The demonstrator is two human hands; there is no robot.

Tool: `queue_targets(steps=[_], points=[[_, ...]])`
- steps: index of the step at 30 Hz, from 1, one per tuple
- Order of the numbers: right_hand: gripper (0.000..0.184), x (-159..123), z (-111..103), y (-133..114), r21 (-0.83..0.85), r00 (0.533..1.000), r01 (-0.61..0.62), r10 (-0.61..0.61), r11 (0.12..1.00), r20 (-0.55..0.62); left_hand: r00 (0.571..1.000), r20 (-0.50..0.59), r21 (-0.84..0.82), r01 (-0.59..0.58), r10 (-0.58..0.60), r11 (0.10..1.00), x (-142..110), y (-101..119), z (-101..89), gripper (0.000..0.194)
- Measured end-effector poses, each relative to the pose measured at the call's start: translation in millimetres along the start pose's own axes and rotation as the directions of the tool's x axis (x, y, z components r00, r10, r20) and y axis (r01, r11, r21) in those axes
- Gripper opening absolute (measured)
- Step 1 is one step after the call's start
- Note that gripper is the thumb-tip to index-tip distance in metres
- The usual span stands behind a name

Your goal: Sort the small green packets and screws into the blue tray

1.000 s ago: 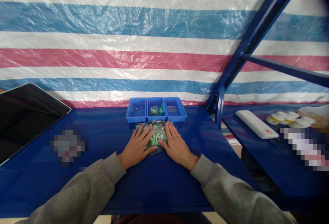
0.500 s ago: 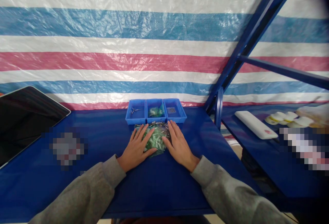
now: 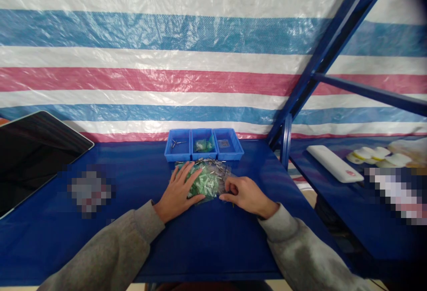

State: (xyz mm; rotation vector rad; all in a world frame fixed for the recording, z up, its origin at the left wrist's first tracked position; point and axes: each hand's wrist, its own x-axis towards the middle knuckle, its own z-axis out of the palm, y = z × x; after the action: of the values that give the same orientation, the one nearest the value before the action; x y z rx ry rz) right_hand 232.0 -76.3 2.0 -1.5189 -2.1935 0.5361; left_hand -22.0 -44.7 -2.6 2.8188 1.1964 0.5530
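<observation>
A pile of small green plastic bags [image 3: 208, 184] lies on the blue table in front of me. My left hand [image 3: 178, 193] rests on its left side, palm down with the fingers spread. Clear plastic bags [image 3: 222, 173] make up the pile's right side. Against their edge is my right hand [image 3: 248, 195], its fingers curled in toward the thumb; whatever they grip, if anything, is too small to make out. Thin metal pieces [image 3: 216, 163] are strewn along the pile's far edge.
Behind the pile, three joined blue bins hold metal pieces in the left bin [image 3: 178, 152], green bags in the middle bin [image 3: 204, 155] and clear bags in the right bin [image 3: 230, 154]. A dark screen [image 3: 33, 153] stands left. Rightward are a blue frame post [image 3: 285, 142] and a white box [image 3: 334, 163].
My right hand has lifted off the pile, shifted right and toward me, and curled its fingers. My left hand stays spread on the green bags.
</observation>
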Motion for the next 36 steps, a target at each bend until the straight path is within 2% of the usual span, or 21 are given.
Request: queue_targets(steps=[7, 12, 15, 17, 20, 28, 31, 36], points=[[0.034, -0.6, -4.9, -0.9, -0.036, 1.0, 0.004, -0.003, 0.999, 0.025, 1.0, 0.006, 0.009, -0.004, 0.004, 1.0, 0.2, -0.2, -0.2, 0.069], [0.041, -5.7, -16.2, 12.0, 0.029, 0.983, -0.051, 0.045, 0.998, 0.176, 1.0, 0.025, 0.02, -0.008, 0.007, 1.0, -0.2, 0.2, -0.8, 0.068], [0.051, -5.1, -16.3, 14.8, -0.007, 0.977, -0.023, 0.023, 1.0, 0.213, 1.0, 0.023, 0.019, -0.009, 0.009, 1.0, -0.3, 0.5, -1.3, 0.067], [0.051, -2.2, -13.3, 13.7, -0.034, 0.98, 0.001, 0.006, 0.999, 0.197, 1.0, 0.019, 0.018, -0.01, 0.009, 1.0, -0.1, 0.7, -1.4, 0.066], [0.039, 3.7, -8.5, 11.2, -0.036, 0.986, 0.005, 0.001, 0.999, 0.168, 1.0, 0.008, 0.013, -0.015, 0.014, 1.0, 0.3, 0.7, -1.2, 0.066], [0.015, 6.9, -7.4, 6.8, 0.144, 0.998, 0.007, -0.016, 0.99, 0.06, 1.0, -0.002, -0.004, -0.016, 0.016, 1.0, 0.2, 0.4, -0.3, 0.065], [0.016, 6.6, -6.9, 6.9, 0.225, 1.0, -0.008, 0.007, 0.974, 0.007, 1.0, 0.001, -0.012, -0.007, 0.007, 1.0, 0.1, 0.7, -0.9, 0.065], [0.021, 6.5, -5.6, 10.8, 0.406, 0.998, -0.064, 0.061, 0.911, 0.02, 1.0, 0.01, -0.011, -0.012, 0.013, 1.0, -0.2, 1.6, -2.9, 0.067]])
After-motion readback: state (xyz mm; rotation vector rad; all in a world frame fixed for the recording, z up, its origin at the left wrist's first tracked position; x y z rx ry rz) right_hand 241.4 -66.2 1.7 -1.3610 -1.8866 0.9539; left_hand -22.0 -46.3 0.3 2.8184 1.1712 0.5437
